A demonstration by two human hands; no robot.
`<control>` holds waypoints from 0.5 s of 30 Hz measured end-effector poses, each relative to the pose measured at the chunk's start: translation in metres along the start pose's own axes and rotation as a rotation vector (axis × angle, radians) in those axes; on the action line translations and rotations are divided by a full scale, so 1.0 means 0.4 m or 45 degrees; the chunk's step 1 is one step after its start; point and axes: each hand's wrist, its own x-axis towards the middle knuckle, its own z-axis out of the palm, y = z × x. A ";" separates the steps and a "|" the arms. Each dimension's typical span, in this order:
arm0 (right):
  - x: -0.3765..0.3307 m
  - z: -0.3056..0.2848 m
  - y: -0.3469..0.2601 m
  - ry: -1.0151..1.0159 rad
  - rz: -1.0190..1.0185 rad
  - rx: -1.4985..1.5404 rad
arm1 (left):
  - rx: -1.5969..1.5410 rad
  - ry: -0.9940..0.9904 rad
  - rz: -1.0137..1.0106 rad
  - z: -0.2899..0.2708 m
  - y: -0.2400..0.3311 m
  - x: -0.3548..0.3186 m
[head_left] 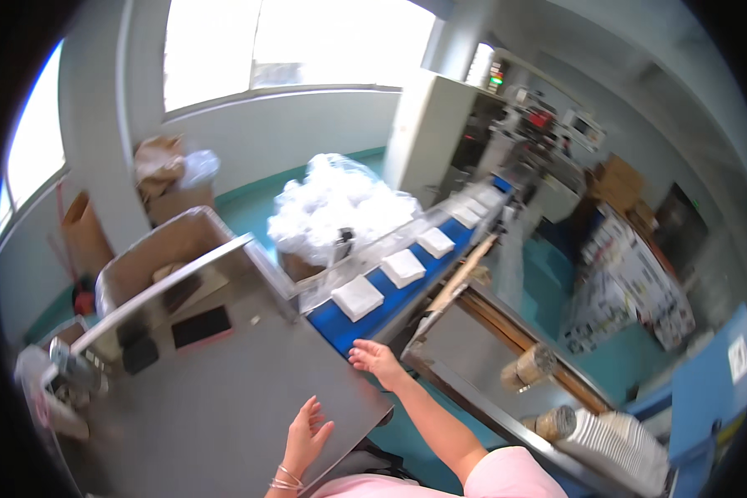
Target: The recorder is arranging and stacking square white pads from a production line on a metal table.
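Over the grey metal table's front edge hovers my left hand [307,436], fingers apart and holding nothing, with a bracelet at the wrist. My right hand [376,362] reaches to the near end of the blue conveyor belt [324,325]; its fingers are stretched out and nothing is in them. Closest to that hand on the belt is a flat white square pack [358,298]. Behind it lie a second white pack [403,268], a third pack [435,241] and several more up the line.
The grey table [249,390] carries a dark phone-like slab [202,327] and a small black object [140,355]. A lined bin [162,249] stands beyond it. White plastic [332,207] heaps behind the belt. Rightward are a metal-topped table [473,340], brown rolls [529,368] and stacked white sheets [614,448].
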 end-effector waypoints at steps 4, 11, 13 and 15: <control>-0.114 -0.057 -0.025 0.071 -0.173 -0.235 | 0.021 -0.109 0.045 0.058 -0.052 0.017; -0.411 -0.277 -0.082 0.747 -0.513 -0.553 | 0.262 -0.424 0.556 0.136 -0.024 0.024; -0.515 -0.391 -0.088 1.091 -0.606 -0.807 | -0.047 -0.526 0.200 0.162 0.049 0.008; -0.630 -0.514 -0.120 1.419 -0.580 -1.040 | -0.502 -0.585 -0.348 0.184 0.096 0.011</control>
